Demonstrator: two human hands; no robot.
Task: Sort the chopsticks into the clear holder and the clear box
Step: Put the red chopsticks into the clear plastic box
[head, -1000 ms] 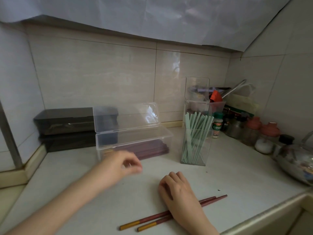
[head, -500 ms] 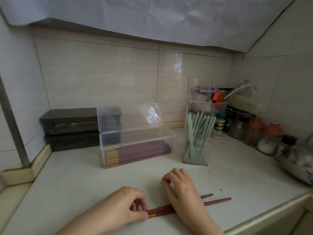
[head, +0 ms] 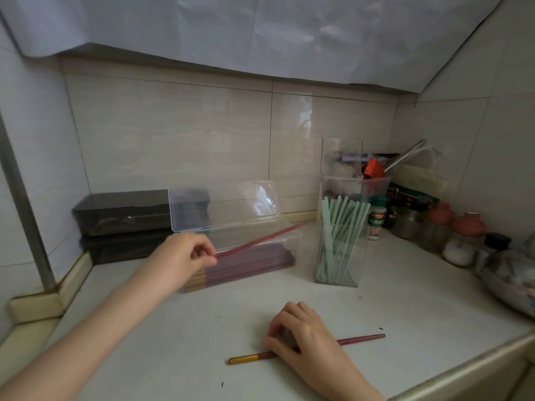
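My left hand (head: pixel 185 256) pinches one red chopstick (head: pixel 260 240) by its end and holds it slanted over the open clear box (head: pixel 289 237), which holds several red chopsticks with yellow ends. The box lid (head: pixel 225 204) stands up behind. My right hand (head: pixel 298 334) rests on the counter with its fingers curled over a second red chopstick (head: pixel 362 340) that lies flat near the front edge. To the right of the box stands the clear holder (head: pixel 341 256), filled with several pale green chopsticks.
Two dark boxes (head: pixel 121 212) are stacked at the back left. Jars, a spice bottle (head: pixel 377 217) and a clear tall container (head: pixel 341 169) crowd the back right corner. A metal pot (head: pixel 512 276) sits at the right edge. The counter's front edge (head: pixel 463 369) runs beneath my right hand.
My left hand picked one red chopstick off the counter and carried it up over the clear box. One chopstick stays under my right hand, which barely moved.
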